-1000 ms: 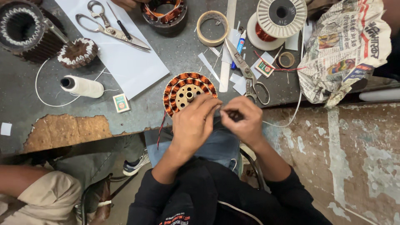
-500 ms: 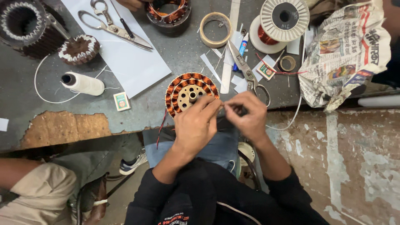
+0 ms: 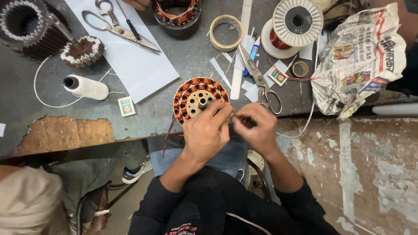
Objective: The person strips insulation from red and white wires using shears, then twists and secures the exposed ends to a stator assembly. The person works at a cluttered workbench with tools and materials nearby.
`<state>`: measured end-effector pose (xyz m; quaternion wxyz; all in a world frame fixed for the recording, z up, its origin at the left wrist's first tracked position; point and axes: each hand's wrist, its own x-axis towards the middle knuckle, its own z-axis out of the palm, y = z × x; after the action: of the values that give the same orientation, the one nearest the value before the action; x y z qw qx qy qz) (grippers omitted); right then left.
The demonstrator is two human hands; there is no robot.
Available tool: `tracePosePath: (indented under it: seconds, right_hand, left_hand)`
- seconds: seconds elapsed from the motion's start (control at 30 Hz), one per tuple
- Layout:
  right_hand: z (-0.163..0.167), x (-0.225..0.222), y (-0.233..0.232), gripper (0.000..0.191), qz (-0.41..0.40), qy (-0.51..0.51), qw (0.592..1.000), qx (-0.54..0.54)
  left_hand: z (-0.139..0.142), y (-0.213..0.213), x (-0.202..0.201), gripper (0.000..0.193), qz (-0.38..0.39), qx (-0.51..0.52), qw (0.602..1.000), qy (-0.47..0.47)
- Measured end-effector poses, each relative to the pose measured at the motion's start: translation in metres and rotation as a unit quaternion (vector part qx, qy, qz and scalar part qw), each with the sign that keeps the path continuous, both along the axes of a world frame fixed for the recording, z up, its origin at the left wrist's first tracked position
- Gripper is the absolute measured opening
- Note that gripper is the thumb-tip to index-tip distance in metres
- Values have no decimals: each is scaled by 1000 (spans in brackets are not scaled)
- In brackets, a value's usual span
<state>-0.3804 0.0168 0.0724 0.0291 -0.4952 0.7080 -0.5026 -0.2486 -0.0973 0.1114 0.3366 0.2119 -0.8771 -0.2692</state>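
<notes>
Wound stator: a round motor stator (image 3: 198,99) with copper coils around a pale hub, lying flat at the near edge of the grey worktop (image 3: 183,56), just in front of the person's hands.
Left hand: the left hand (image 3: 208,130) lies over the stator's near right rim, fingers bent, its grip pinched on something small where the two hands meet; what it is cannot be made out.
Right hand: the right hand (image 3: 257,129) is just right of the left, fingertips touching it, grip pressed together on the same small dark piece.
Red leads: thin red wires (image 3: 167,135) hang from the stator's left side over the worktop edge.
Near scissors: metal scissors (image 3: 260,79) lie just beyond the right hand, handles toward it.
Paper strips: white strips (image 3: 237,74) are scattered beside those scissors.
Tape: a tan tape roll (image 3: 225,33) lies flat farther back.
Wire spool: a white spool of copper wire (image 3: 295,24) stands at the back right.
Newspaper: a crumpled newspaper bundle (image 3: 361,56) sits at the right end.
White sheet: a paper sheet (image 3: 130,56) at the back left carries a second pair of scissors (image 3: 117,27).
Thread: a white thread spool (image 3: 86,87) lies on its side left of the stator.
Other stators: a dark stator ring (image 3: 176,12) at the back; a large dark core (image 3: 24,24) at the far left.
</notes>
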Motion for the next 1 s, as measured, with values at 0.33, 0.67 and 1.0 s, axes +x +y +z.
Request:
tracePosePath:
  seconds: [0.33,0.67,1.0]
  right_hand:
    - [5,-10,-4,14,-34,-82,996,1]
    - [4,-10,1,14,-32,-102,994,-31]
    - [-2,0,11,15,2,-48,998,-41]
  left_hand:
    - [4,1,0,18,0,5,1000,3]
    - [4,1,0,20,0,6,1000,1]
    - [4,1,0,19,-2,10,1000,-4]
